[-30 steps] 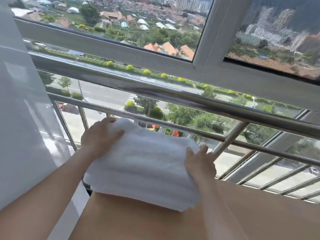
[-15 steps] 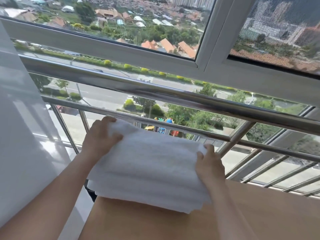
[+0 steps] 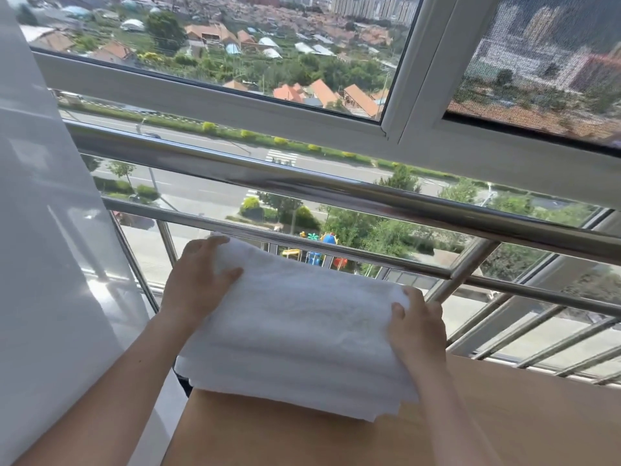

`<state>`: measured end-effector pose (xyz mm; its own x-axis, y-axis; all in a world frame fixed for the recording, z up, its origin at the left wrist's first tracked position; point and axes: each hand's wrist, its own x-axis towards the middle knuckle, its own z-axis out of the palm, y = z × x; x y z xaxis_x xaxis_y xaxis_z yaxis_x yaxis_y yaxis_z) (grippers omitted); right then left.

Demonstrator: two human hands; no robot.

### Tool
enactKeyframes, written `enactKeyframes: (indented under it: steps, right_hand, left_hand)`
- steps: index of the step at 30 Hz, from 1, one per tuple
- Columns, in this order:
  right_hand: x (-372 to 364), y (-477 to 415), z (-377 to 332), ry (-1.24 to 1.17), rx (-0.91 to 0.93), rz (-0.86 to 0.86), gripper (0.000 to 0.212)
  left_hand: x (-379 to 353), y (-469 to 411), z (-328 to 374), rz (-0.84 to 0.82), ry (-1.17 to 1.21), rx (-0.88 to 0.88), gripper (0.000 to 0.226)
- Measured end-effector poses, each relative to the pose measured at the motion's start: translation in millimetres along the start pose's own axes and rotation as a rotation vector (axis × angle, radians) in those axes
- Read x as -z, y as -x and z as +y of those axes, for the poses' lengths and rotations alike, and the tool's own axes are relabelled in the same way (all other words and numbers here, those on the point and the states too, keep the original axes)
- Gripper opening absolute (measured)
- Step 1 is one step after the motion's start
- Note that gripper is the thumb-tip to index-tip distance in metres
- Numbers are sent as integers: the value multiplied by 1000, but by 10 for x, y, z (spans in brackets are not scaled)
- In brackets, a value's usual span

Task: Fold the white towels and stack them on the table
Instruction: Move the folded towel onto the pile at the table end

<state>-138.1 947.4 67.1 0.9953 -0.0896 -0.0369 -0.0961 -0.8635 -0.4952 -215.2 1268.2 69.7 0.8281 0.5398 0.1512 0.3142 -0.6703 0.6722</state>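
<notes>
Towels (image 3: pixel 295 334) stacked on table (image 3: pixel 504 415) corner, steel railing (image 3: pixel 336 190) just behind.

Towel stack (image 3: pixel 295 334) on table's (image 3: pixel 504 415) far-left corner, railing (image 3: pixel 336 193) behind.

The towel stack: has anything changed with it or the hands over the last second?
Hardly. The right hand slid slightly along the towel stack toward its far right corner, thumb on top. The left hand still grips the far left corner, and the stack stays on the table corner by the railing.
</notes>
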Motion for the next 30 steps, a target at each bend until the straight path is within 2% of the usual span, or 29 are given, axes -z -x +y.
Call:
enactKeyframes:
  steps: [2, 5, 7, 10, 12, 14, 16, 19, 21, 24, 27, 30]
  right_hand:
    - [12, -22, -6, -13, 5, 21, 39]
    - [-3, -4, -28, 1, 30, 14, 41]
    - [-22, 9, -31, -17, 75, 24, 41]
    - [-26, 11, -1, -9, 105, 43, 41]
    - [-20, 18, -28, 114, 126, 85, 42]
    - [-60, 36, -150, 246, 214, 129, 43]
    - [-160, 101, -356, 311, 363, 81, 42]
    - [-405, 249, -582, 299, 498, -141, 48]
    - [-483, 249, -558, 330, 458, -258, 56]
    - [-395, 117, -351, 353, 354, -269, 65]
    - [-277, 43, -99, 349, 268, -261, 64]
    - [-202, 27, 74, 272, 201, -274, 62]
  left_hand:
    - [22, -5, 21, 59, 91, -6, 58]
    - [71, -43, 109, 130, 222, -110, 41]
    - [52, -68, 99, 170, 146, -211, 34]
    - [17, -80, -46, 184, -22, -133, 29]
    - [-23, -27, -100, 167, -138, -81, 33]
    - [-105, 46, 0, 173, -228, -203, 35]
    - [-245, 149, 211, 11, -226, -371, 36]
    - [-516, 273, 345, -352, -322, -403, 54]
    - [-588, 266, 253, -410, -486, -397, 66]
    - [-506, 170, 54, -356, -588, -326, 84]
    - [-392, 87, -146, -290, -629, -223, 84]
    - [-339, 45, -219, -299, -617, -141, 79]
